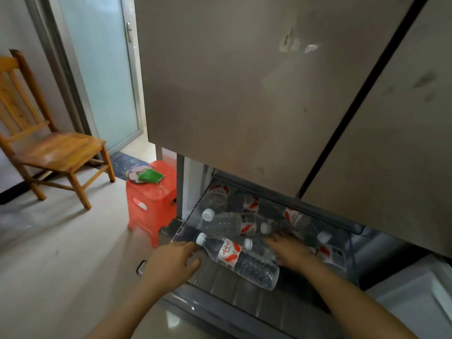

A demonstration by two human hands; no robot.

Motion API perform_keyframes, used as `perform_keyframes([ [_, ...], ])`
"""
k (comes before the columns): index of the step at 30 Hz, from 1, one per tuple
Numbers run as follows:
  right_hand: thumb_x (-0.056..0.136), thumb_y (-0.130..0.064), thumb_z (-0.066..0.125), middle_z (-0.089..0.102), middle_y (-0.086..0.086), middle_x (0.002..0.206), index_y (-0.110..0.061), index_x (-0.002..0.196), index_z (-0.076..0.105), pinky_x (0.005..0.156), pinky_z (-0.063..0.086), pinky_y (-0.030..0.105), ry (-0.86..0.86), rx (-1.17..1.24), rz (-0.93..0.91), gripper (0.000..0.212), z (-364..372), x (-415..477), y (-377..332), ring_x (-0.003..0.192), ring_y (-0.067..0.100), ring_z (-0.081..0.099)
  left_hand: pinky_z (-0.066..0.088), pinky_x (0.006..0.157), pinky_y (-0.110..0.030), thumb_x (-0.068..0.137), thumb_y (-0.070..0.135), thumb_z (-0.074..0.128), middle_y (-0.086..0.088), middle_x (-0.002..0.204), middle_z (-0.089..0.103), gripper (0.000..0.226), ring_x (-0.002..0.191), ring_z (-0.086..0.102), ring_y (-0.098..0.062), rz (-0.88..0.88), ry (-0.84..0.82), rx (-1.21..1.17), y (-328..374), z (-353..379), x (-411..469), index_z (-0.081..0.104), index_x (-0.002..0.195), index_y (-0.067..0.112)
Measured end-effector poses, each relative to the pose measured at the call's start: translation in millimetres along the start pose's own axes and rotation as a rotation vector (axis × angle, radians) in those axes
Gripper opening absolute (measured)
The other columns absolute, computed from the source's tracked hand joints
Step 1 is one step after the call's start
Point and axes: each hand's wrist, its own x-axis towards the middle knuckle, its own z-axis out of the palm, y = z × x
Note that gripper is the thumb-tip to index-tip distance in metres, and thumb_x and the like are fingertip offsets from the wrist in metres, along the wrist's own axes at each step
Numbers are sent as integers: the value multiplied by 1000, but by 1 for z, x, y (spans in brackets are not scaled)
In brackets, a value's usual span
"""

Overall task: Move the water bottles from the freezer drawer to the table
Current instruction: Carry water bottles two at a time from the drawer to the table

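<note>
The freezer drawer stands pulled out at the bottom of the fridge, holding several clear water bottles with red-and-white labels. The nearest bottle lies on its side, its white cap pointing left. My left hand hovers at that bottle's cap end, fingers loosely bent, fingertips at or just short of the neck. My right hand reaches over the bottle's far side onto a second bottle behind it; its fingers are partly hidden. Another bottle lies further back.
Closed grey fridge doors hang right above the drawer. A red plastic stool with a green cloth stands left of the drawer. A wooden chair is further left, before a frosted glass door. Bare floor lies at the lower left.
</note>
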Motion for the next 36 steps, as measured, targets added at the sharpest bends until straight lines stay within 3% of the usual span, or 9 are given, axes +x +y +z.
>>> perform_keyframes([
  [2, 82, -69, 33, 38, 0, 143, -39, 137, 32, 97, 39, 27, 5, 117, 15, 62, 4, 8, -5, 123, 20, 43, 48, 72, -27, 63, 57, 15, 8, 93, 68, 70, 85, 64, -15, -7, -11, 32, 1, 0, 0, 64, 99, 23],
  [5, 79, -77, 24, 42, 2, 141, -34, 136, 37, 95, 38, 27, 35, 95, 9, 73, 11, 18, -3, 120, 20, 45, 46, 78, -27, 59, 58, 8, 7, 102, 67, 79, 94, 61, -14, -52, -45, 41, 3, 0, 1, 62, 106, 24],
  [8, 46, -96, -6, 42, -2, 142, -45, 135, 33, 99, 35, 24, 15, 170, 19, 110, 13, 22, 0, 122, 20, 45, 46, 79, -28, 58, 58, 5, 6, 102, 67, 82, 95, 59, -15, -62, -79, 70, 4, -2, 1, 61, 107, 24],
  [10, 65, -90, 9, 35, 1, 146, -45, 138, 27, 102, 31, 25, 25, 93, -14, 88, 9, 17, -5, 128, 22, 39, 47, 78, -28, 59, 58, 5, 6, 103, 67, 80, 95, 60, -14, -67, -84, 79, 3, -1, 1, 61, 106, 24],
  [13, 90, -46, 47, 33, 5, 147, -39, 139, 25, 103, 34, 31, 83, 5, -11, 55, 11, 9, -8, 130, 25, 37, 44, 75, -26, 66, 56, 11, 7, 104, 66, 70, 96, 61, -14, -80, -120, 98, 3, -1, 1, 60, 104, 24],
  [16, 88, -29, 54, 42, 3, 141, -37, 138, 25, 96, 43, 33, 179, 60, 63, 58, 17, -6, -4, 123, 24, 45, 44, 76, -25, 74, 52, 28, 10, 105, 66, 53, 97, 61, -13, -128, -183, 89, 10, -8, 2, 60, 109, 28],
  [23, 83, -19, 62, 38, 3, 142, -33, 140, 25, 104, 34, 33, 445, 298, 122, 69, 15, -61, -10, 129, 23, 38, 48, 87, -32, 87, 31, 56, -6, 106, 67, 26, 94, 61, -19, -203, -449, -279, 23, 4, 38, 63, 105, 13],
  [30, 69, -5, 77, 43, 1, 136, -24, 139, 29, 104, 39, 37, 806, 1045, 454, 87, 20, -117, -22, 122, 16, 43, 36, 106, -41, 82, 38, 63, -8, 142, 39, 62, 128, 40, -27, 138, -602, 264, 44, 50, 77, 35, 134, 21],
  [36, 64, -13, 82, 37, 4, 141, -24, 141, 24, 105, 39, 44, 676, 985, 504, 97, 39, -140, -33, 129, 22, 39, 33, 109, -41, 76, 20, 70, -8, 141, 39, 71, 130, 37, -27, 271, -738, 435, 39, 66, 93, 32, 135, 23],
])
